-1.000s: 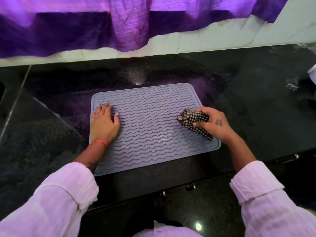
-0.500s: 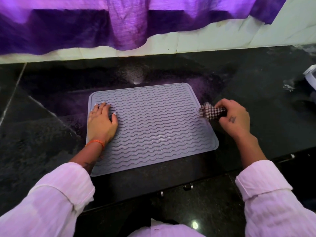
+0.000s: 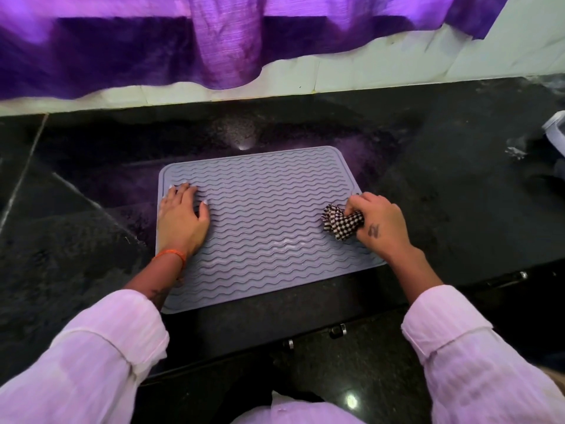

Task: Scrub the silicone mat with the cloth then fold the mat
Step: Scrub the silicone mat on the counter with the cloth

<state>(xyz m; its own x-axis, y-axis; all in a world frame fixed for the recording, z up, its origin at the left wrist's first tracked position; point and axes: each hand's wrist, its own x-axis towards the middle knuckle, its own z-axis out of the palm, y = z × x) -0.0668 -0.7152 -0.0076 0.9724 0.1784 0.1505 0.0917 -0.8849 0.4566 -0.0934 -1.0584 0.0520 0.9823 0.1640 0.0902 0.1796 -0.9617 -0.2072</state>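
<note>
Right now the silicone mat (image 3: 269,221) lies flat on the dark counter (image 3: 443,194), close to its front edge, with its wavy ridges facing up. The left hand (image 3: 182,220) is pressed palm-down on the mat's left side, its grip released and the fingers spread flat to pin the sheet in place. The right hand (image 3: 377,223) sits over the mat's right edge, its grip clenched around the bunched checkered cloth (image 3: 342,223), which touches the ridged surface.

The scrubbing seems to be in hand and the fold not yet begun. A faint wet sheen shows near the middle of the mat, so the surface may be slick.

Several things could go wrong from here. If the left palm eases off during a hard stroke, the mat could slide on the polished counter or buckle. It lies near the front edge, so a pull toward the body could drag its near edge over the lip. The cloth is wadded small, so it could miss the grooves between ridges and leave residue. Folding while the mat is wet could trap moisture inside.
</note>
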